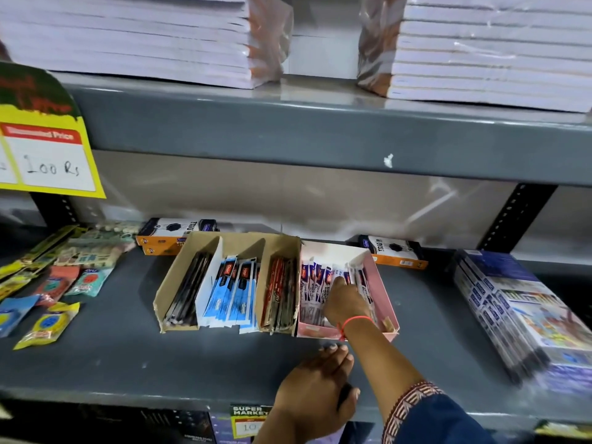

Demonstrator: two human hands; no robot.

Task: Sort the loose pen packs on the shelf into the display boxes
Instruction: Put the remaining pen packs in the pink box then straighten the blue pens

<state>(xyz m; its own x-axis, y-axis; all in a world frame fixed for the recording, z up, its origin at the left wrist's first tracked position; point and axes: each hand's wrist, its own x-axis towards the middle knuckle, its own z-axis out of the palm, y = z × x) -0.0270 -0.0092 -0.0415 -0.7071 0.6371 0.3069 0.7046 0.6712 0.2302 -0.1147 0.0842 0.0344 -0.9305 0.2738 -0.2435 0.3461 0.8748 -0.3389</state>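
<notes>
On the grey shelf point(96, 357), the right hand point(344, 304) reaches into the pink display box point(384, 293), fingers buried among white pen packs point(315, 283), grip unclear. The left hand point(315, 389) rests flat, fingers together.

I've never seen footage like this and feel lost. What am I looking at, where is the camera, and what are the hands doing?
There is no machine here. One camera worn on a person's head looks down at a grey shop shelf. The right hand reaches into a pink box of white pen packs; whether it grips one is hidden. The left hand rests on the shelf edge, holding nothing visible. Beside the pink box stand cardboard boxes with black, blue and red packs.
</notes>
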